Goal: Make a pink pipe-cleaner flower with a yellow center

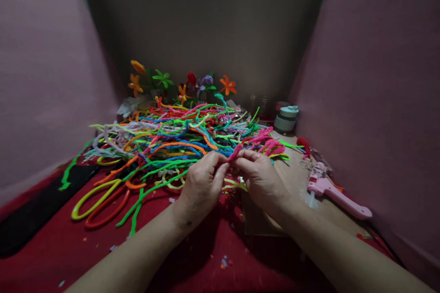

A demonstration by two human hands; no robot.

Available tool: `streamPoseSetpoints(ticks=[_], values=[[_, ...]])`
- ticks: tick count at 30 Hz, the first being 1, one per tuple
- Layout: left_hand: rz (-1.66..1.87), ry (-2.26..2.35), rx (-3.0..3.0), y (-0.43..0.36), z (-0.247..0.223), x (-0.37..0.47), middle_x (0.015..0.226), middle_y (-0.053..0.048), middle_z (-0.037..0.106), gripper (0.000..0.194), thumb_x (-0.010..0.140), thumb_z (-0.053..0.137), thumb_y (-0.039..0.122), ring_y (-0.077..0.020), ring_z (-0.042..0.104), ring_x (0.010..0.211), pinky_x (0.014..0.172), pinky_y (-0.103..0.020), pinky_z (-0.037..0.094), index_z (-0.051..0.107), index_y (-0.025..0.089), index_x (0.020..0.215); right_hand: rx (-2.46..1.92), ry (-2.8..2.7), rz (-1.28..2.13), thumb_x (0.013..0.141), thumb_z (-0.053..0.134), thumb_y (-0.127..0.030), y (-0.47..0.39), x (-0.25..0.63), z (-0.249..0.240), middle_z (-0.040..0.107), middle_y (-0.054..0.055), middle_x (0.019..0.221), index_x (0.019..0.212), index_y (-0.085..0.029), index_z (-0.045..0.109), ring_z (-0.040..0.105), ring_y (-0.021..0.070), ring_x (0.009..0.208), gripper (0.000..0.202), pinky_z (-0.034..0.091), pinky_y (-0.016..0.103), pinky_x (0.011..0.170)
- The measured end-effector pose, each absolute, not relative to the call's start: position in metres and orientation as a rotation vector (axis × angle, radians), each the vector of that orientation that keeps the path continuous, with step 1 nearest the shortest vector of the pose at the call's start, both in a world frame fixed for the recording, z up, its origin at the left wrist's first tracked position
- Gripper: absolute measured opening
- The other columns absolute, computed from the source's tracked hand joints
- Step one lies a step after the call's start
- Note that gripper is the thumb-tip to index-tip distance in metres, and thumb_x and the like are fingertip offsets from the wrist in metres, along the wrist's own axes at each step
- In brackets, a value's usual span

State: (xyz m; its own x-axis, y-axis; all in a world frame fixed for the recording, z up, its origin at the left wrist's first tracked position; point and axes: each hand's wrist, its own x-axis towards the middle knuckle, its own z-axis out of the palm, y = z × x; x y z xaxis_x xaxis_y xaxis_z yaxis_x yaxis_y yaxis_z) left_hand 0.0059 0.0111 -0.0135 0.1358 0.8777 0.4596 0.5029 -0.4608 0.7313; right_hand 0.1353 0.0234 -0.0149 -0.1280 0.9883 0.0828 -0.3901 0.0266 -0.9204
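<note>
"What are you gripping?"
"Your left hand and right hand are pinching a fuzzy pink strip between nearly closed fingertips; you're holding it by the near edge of the tangled, multicoloured fuzzy stems"

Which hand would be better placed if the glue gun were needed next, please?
Right, probably: the glue gun lies beyond the right hand on that side, farther from the left hand. Both hands pinch the pink piece.
</note>
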Motion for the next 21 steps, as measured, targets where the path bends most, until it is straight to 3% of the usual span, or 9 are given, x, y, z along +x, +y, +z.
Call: streamPoseSetpoints(ticks=[7,14,21], values=[[1.13,1.233,1.483,0.009,0.001,0.012,0.045,0.004,0.053,0.011,0.075,0.055,0.026,-0.0092,0.049,0.04,0.042,-0.019,0.037,0.055,0.016,0.069,-0.854,-1.167,1.291,0.063,0.053,-0.011,0.022,0.136,-0.013,0.049,-0.004,0.057,0.063,-0.015,0.057,0.041,0.0083,0.052,0.006,0.034,0.022,0.052],[1.123,1.113,1.267,0.009,0.002,0.011,0.039,0.004,0.052,0.016,0.073,0.057,0.03,-0.0067,0.041,0.033,0.036,-0.017,0.031,0.055,0.015,0.067,-1.025,-1.435,0.877,0.069,0.051,-0.014,0.015,0.134,-0.009,0.053,-0.003,0.06,0.066,-0.017,0.057,0.045,0.0103,0.058,0.008,0.037,0.023,0.057],[1.174,1.053,1.178,0.013,0.0,0.008,0.046,0.004,0.053,0.023,0.068,0.064,0.036,-0.008,0.047,0.037,0.038,-0.018,0.036,0.057,0.016,0.076,-0.854,-1.209,1.333,0.069,0.063,-0.029,0.02,0.136,-0.011,0.056,-0.002,0.065,0.073,-0.016,0.06,0.049,0.0107,0.058,0.014,0.041,0.024,0.057]])
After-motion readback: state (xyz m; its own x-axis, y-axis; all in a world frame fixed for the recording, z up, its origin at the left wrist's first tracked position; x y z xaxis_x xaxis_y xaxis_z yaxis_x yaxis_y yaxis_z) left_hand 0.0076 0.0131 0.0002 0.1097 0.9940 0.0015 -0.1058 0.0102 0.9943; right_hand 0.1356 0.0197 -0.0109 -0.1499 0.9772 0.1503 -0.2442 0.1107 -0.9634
